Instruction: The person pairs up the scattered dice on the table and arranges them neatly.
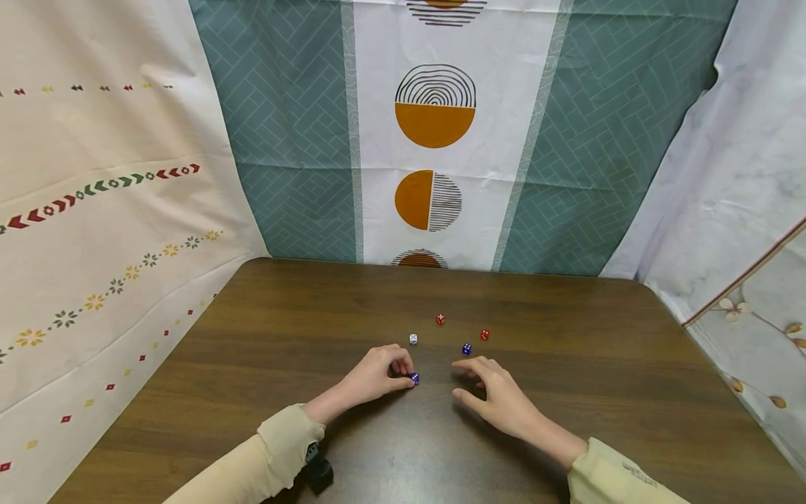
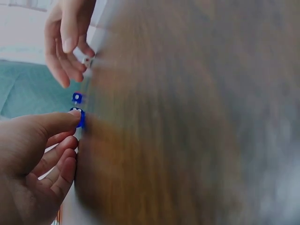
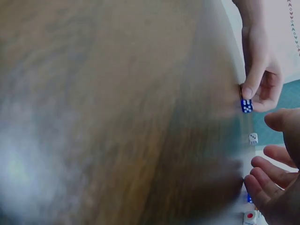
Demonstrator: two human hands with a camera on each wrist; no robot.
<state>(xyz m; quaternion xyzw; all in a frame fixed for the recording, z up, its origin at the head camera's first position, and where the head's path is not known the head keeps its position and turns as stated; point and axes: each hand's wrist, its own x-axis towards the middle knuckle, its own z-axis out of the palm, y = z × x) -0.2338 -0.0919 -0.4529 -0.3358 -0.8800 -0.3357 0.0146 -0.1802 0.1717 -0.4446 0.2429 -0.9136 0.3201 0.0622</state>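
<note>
My left hand [image 1: 379,374] is low over the table, thumb and forefinger pinching a blue die [image 1: 414,379] with white pips. In the right wrist view that blue die [image 3: 247,106] shows below the left thumb. To its right my right hand [image 1: 497,399] hovers palm inward, thumb and fingers apart and loosely bent. Just beyond its fingertips lies a second blue die [image 1: 467,348]. A pale die with a red pip [image 3: 250,216] appears by the right hand's lower fingers in the right wrist view; the head view hides it.
A white die [image 1: 413,339] lies beyond the left hand. Farther back are one red die [image 1: 440,319] and another red die [image 1: 485,334]. The brown wooden table [image 1: 302,301] ends at a patterned curtain [image 1: 296,140]. A black object [image 1: 320,474] sits beneath the left sleeve.
</note>
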